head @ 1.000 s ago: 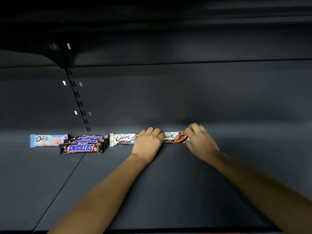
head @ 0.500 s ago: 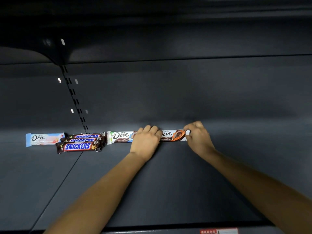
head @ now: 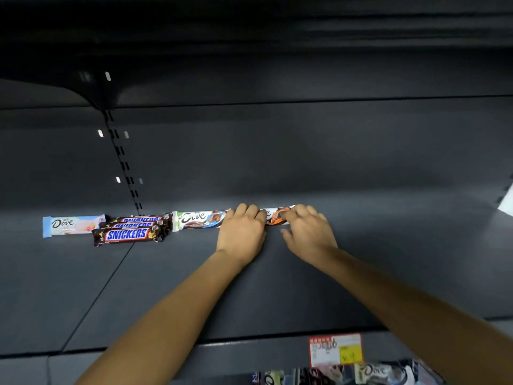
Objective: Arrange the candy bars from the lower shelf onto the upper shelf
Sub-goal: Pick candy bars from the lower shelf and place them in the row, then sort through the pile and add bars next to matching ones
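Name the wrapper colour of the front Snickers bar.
Dark brown: front Snickers bar, head view.
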`<state>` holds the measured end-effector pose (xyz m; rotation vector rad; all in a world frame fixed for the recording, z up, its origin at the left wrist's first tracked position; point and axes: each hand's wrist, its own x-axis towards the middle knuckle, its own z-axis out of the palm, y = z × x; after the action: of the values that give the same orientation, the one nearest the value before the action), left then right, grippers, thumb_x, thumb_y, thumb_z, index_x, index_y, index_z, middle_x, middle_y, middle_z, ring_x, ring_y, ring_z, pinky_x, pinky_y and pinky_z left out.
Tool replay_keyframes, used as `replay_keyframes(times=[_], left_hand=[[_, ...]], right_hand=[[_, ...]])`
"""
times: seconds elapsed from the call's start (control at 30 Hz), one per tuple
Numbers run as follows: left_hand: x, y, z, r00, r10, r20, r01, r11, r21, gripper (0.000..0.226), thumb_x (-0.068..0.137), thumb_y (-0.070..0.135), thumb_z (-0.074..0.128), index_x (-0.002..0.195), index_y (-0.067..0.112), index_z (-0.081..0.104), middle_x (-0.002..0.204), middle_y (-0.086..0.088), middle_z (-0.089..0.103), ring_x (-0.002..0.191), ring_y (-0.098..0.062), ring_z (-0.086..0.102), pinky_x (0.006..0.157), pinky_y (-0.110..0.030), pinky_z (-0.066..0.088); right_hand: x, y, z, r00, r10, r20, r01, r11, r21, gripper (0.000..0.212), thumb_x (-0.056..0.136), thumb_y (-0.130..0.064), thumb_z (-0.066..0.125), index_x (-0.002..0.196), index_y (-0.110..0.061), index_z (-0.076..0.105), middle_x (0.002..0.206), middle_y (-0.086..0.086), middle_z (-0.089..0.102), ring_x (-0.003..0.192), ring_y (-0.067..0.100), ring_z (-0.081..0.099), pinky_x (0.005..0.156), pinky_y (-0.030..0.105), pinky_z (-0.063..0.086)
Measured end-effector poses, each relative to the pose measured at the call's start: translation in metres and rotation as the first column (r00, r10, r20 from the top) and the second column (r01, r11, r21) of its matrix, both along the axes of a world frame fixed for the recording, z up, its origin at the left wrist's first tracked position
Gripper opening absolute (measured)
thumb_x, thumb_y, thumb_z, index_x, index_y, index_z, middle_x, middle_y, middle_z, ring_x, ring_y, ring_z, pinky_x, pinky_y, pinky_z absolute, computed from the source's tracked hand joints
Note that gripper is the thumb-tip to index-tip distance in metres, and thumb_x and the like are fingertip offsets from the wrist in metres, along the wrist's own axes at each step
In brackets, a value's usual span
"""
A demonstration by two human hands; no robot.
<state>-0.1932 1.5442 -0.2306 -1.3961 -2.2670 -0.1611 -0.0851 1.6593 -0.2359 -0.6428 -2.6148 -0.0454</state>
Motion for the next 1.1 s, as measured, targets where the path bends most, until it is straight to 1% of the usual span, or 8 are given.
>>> replay_keyframes(times=[0.23, 0.53, 0.63, 0.7, 0.8, 0.93, 1.03, 1.1], left_hand=[[0.051, -0.046, 0.011, 0.998, 0.010, 0.062, -0.008, 0.999, -0.036, 0.043, 0.091, 0.035, 0.048, 0.129, 0.016, 0.046, 0.130, -0.003, 0.050, 0.122, -0.024, 0.040, 0.098, -0.036, 0.033], [0.131, -0.123, -0.005, 0.984, -0.127, 0.124, 0.116, 0.990, 0.085, 0.037, 0.090, 0.027, 0.049, 0.126, 0.018, 0.049, 0.122, -0.002, 0.054, 0.115, -0.023, 0.044, 0.092, -0.034, 0.038], [0.149, -0.141, -0.016, 0.969, -0.207, 0.135, 0.187, 0.971, 0.147, 0.031, 0.087, 0.020, 0.054, 0.118, 0.014, 0.057, 0.111, -0.004, 0.059, 0.104, -0.026, 0.051, 0.084, -0.036, 0.045], [0.156, -0.149, -0.025, 0.958, -0.262, 0.113, 0.237, 0.951, 0.196, 0.027, 0.081, 0.014, 0.062, 0.108, 0.012, 0.063, 0.097, -0.005, 0.063, 0.090, -0.027, 0.057, 0.072, -0.037, 0.051], [0.165, -0.159, -0.043, 0.931, -0.345, 0.115, 0.312, 0.920, 0.238, 0.028, 0.076, 0.011, 0.066, 0.104, 0.014, 0.065, 0.088, -0.003, 0.063, 0.079, -0.025, 0.058, 0.059, -0.035, 0.052], [0.173, -0.166, -0.079, 0.914, -0.391, 0.109, 0.366, 0.910, 0.195, 0.029, 0.070, 0.013, 0.073, 0.098, 0.016, 0.069, 0.081, 0.000, 0.065, 0.069, -0.021, 0.061, 0.052, -0.028, 0.050], [0.175, -0.161, -0.112, 0.915, -0.337, 0.224, 0.313, 0.940, 0.134, 0.031, 0.067, 0.018, 0.076, 0.097, 0.018, 0.070, 0.080, -0.001, 0.067, 0.068, -0.023, 0.064, 0.050, -0.028, 0.050], [0.175, -0.152, -0.130, 0.905, -0.219, 0.365, 0.226, 0.974, 0.026, 0.031, 0.079, 0.023, 0.067, 0.110, 0.020, 0.065, 0.094, -0.004, 0.068, 0.082, -0.027, 0.065, 0.060, -0.032, 0.052]], right_hand=[[0.053, -0.055, 0.010, 0.993, -0.104, 0.060, 0.106, 0.994, -0.032, 0.035, 0.092, -0.035, 0.046, 0.122, -0.018, 0.051, 0.124, 0.004, 0.051, 0.116, 0.023, 0.045, 0.095, 0.037, 0.037], [0.127, -0.143, -0.004, 0.992, -0.102, -0.070, 0.100, 0.995, -0.027, 0.024, 0.091, -0.028, 0.049, 0.111, -0.017, 0.058, 0.114, 0.005, 0.055, 0.109, 0.025, 0.048, 0.090, 0.037, 0.037], [0.146, -0.160, -0.011, 0.988, -0.060, -0.143, 0.059, 0.998, -0.006, 0.020, 0.088, -0.022, 0.055, 0.103, -0.013, 0.062, 0.104, 0.008, 0.060, 0.100, 0.028, 0.053, 0.085, 0.039, 0.041], [0.158, -0.167, -0.017, 0.980, -0.016, -0.196, 0.018, 1.000, 0.009, 0.016, 0.084, -0.018, 0.057, 0.097, -0.011, 0.064, 0.095, 0.009, 0.062, 0.090, 0.030, 0.057, 0.077, 0.038, 0.046], [0.175, -0.172, -0.029, 0.970, 0.035, -0.241, -0.034, 0.999, 0.009, 0.014, 0.082, -0.017, 0.055, 0.090, -0.011, 0.065, 0.085, 0.008, 0.062, 0.078, 0.027, 0.058, 0.064, 0.030, 0.044], [0.192, -0.168, -0.061, 0.979, 0.052, -0.196, -0.062, 0.997, -0.047, 0.008, 0.082, -0.013, 0.061, 0.088, -0.012, 0.066, 0.083, 0.006, 0.063, 0.070, 0.023, 0.060, 0.058, 0.025, 0.044], [0.199, -0.155, -0.095, 0.993, 0.010, -0.116, -0.027, 0.989, -0.143, 0.009, 0.079, -0.010, 0.066, 0.087, -0.012, 0.066, 0.084, 0.007, 0.063, 0.070, 0.025, 0.061, 0.055, 0.027, 0.046], [0.201, -0.141, -0.118, 0.999, -0.032, -0.031, 0.025, 0.978, -0.208, 0.010, 0.079, -0.010, 0.066, 0.089, -0.012, 0.067, 0.087, 0.009, 0.063, 0.074, 0.029, 0.062, 0.057, 0.030, 0.047]])
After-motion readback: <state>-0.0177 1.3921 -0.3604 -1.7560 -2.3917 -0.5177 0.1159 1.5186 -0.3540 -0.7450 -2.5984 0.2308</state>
